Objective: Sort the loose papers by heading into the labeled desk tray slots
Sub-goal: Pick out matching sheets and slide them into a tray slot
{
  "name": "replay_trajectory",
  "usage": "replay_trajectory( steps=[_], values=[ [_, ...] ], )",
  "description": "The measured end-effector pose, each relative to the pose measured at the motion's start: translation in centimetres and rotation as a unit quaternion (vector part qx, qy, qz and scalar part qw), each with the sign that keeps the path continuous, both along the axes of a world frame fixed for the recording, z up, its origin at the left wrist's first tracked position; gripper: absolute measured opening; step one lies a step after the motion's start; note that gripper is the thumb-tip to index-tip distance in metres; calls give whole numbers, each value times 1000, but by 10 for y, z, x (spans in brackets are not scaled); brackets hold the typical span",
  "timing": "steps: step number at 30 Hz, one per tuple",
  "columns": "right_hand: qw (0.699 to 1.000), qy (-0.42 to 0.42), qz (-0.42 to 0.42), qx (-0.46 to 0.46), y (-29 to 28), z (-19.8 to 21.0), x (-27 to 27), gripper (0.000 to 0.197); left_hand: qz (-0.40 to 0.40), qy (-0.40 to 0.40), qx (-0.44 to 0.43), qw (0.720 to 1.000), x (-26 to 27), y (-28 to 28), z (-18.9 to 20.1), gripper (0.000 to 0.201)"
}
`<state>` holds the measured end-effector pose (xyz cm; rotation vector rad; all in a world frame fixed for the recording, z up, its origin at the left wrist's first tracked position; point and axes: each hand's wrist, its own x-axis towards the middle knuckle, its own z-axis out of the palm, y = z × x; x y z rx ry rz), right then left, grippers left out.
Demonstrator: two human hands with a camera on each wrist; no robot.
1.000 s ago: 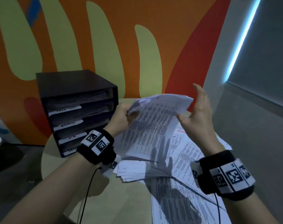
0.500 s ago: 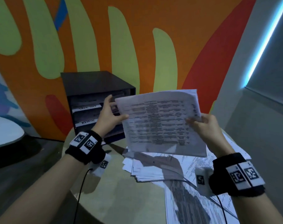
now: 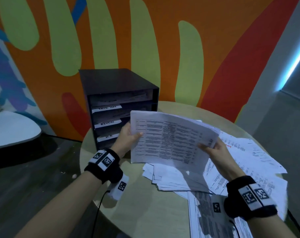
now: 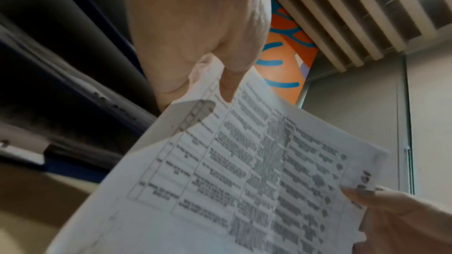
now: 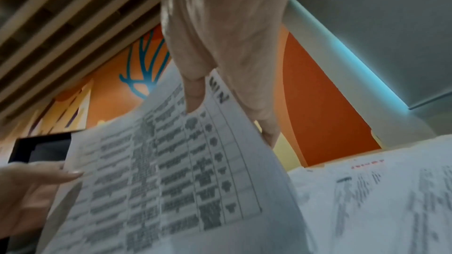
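Observation:
I hold a thin sheaf of printed sheets (image 3: 171, 140) with a table of text, lifted off the table and turned sideways. My left hand (image 3: 127, 139) pinches its left edge, thumb on the front; the left wrist view shows that thumb on the sheaf (image 4: 244, 161). My right hand (image 3: 214, 152) pinches the right edge near the heading, also seen on the paper (image 5: 171, 171) in the right wrist view. The black desk tray (image 3: 118, 79) stands just behind my left hand, with white labels on its slot fronts (image 3: 106, 109). Loose papers (image 3: 245, 157) lie beneath and to the right.
The round beige table (image 3: 142, 212) carries the tray and the paper pile, which spreads to its right and near edges. A painted orange wall stands close behind. A white rounded surface (image 3: 10, 129) lies at the far left over a dark floor.
The sheaf went from bent and loosely held to flat and pinched by both hands. My right hand closed on its right edge. The papers now hover slightly lower, in front of the tray.

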<state>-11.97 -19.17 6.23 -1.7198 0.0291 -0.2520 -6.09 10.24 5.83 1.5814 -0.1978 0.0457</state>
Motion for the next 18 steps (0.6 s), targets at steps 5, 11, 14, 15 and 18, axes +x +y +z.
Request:
replay_trajectory(
  steps=[5, 11, 14, 15, 18],
  values=[
    [999, 28, -32, -22, 7, -12, 6, 20, 16, -6, 49, 999, 0, -2, -3, 17],
    [1000, -10, -29, -6, 6, 8, 8, 22, 17, -37, 62, 997, 10, 3, 17, 18],
    [998, 37, -23, -46, 10, -2, 9, 20, -23, -2, 163, 986, 16, 10, 0, 26],
    [996, 49, -26, -63, 12, -5, 9, 15, -17, 9, 203, 979, 16, 12, -5, 30],
    [996, 42, -51, -61, 12, -4, 7, 12, 93, -73, 318, 941, 18, 23, -12, 32]
  ],
)
